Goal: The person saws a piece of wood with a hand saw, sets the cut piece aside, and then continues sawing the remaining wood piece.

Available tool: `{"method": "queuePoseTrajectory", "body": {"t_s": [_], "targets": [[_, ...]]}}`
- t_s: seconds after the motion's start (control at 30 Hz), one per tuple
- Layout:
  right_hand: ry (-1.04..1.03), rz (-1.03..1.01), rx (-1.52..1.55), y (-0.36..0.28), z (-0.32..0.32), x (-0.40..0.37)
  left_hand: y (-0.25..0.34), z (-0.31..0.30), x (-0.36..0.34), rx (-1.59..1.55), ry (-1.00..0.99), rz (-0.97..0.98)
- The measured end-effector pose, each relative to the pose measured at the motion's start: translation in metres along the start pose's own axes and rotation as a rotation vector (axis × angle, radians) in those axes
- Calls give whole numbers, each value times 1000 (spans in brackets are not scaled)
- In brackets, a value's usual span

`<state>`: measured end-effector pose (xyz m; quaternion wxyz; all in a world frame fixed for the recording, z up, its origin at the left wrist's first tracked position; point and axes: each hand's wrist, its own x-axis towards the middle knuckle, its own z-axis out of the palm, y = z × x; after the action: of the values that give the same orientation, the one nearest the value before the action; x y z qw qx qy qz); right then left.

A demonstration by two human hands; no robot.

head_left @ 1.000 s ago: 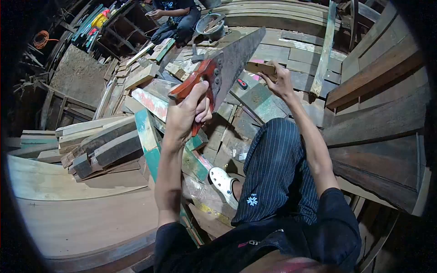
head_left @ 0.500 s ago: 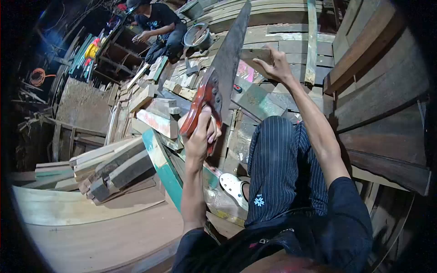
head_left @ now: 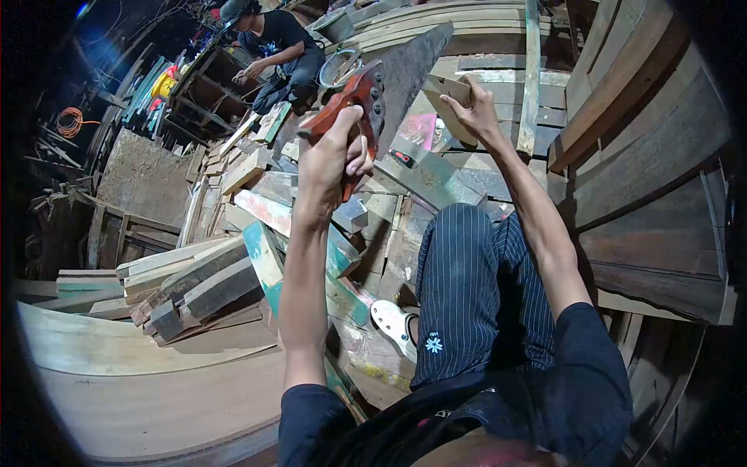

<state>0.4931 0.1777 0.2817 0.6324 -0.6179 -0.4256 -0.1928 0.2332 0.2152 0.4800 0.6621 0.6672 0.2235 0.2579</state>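
Your two hands are sitting apart. Your left hand [head_left: 333, 159] is clamping round the red handle [head_left: 356, 88] of a saw [head_left: 408, 68], its palm and curled fingers hiding part of the grip. Your right hand [head_left: 478, 117] is pinching a piece of wood [head_left: 445, 87] between thumb and fingers, and your thumb is covering some of its face. The saw is pointing up and away over the scraps, its toothed edge running just beside the wood; you cannot tell whether the two are touching. Saw and handle are blocking part of a bucket [head_left: 323, 71]. Beyond, another person [head_left: 276, 35] is crouching, holding something too small to make out. Below the saw, a red-and-black tool [head_left: 401, 159] is lying unclear in kind. Your trouser leg [head_left: 459, 288] is overlapping your white shoe [head_left: 389, 321].
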Motion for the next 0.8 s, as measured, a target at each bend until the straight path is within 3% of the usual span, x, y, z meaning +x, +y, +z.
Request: {"method": "queuePoseTrajectory", "body": {"t_s": [0.13, 0.2, 0.4, 0.53, 0.8], "targets": [[-157, 147, -1, -11, -1, 0, 23, -14, 14, -7, -31, -108], [-168, 116, 34, -12, 4, -2, 29, -29, 14, 13, -74, -127], [-175, 86, -72, -17, -1, -10, 5, -30, -16, -2, -5, -17], [-164, 169, 59, -19, -13, -10, -10, -9, -24, -17, -16, -8], [-198, 263, -69, -30, -52, -8, -19, 28, -22, -58, -73, 121]]}}
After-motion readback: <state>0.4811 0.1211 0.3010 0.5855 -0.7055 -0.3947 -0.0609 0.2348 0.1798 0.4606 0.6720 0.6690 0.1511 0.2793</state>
